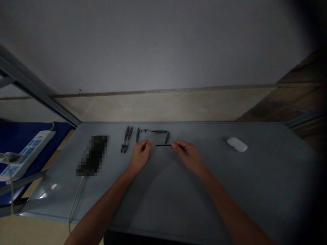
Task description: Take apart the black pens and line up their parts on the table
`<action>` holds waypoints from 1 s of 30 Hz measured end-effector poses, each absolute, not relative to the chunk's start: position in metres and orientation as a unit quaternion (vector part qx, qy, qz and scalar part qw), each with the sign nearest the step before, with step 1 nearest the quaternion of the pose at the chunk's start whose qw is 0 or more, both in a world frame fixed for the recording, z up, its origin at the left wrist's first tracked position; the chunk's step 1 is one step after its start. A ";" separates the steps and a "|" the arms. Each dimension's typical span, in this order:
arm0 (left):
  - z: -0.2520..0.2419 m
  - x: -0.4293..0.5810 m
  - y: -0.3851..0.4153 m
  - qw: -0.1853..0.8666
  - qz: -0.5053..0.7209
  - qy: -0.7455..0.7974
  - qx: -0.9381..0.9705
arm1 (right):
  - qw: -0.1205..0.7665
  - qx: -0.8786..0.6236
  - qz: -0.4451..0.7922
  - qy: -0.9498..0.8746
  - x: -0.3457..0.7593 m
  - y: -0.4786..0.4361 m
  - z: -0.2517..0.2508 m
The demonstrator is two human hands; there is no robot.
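Observation:
My left hand (141, 152) and my right hand (186, 152) are both closed in a pinch on the two ends of a thin dark pen refill (162, 145), held level just above the grey table (230, 177). Behind it lie several dark pen parts (153, 132) set out in a rough frame: one upright piece on the left, a long one across the back, a short one on the right. Two more pens (126, 139) lie side by side to the left of my left hand.
A blurred dark device (92, 155) with a white cable (74, 200) lies at the table's left. A white mouse (237, 144) sits at the right. A white power strip (25, 153) rests on a blue surface beyond the left edge. A wall stands behind.

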State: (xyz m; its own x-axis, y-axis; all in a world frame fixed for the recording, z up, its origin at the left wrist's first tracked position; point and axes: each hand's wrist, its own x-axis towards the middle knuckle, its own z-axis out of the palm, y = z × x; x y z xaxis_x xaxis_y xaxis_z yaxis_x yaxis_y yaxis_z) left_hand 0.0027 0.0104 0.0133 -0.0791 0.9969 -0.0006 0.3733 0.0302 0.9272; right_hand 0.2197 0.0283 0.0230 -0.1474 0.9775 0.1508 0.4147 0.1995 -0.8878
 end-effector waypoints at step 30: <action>0.017 0.011 -0.006 0.212 0.140 0.561 0.788 | 0.517 -0.515 0.395 -0.558 0.219 0.031 0.029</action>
State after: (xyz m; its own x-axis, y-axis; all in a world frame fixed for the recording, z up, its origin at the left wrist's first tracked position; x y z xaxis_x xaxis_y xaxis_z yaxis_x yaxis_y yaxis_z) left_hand 0.0110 -0.0061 0.0173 0.3308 0.9436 -0.0171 0.8245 -0.2801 0.4917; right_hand 0.2189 0.0310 0.0295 0.0645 0.9834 0.1696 0.1657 0.1570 -0.9736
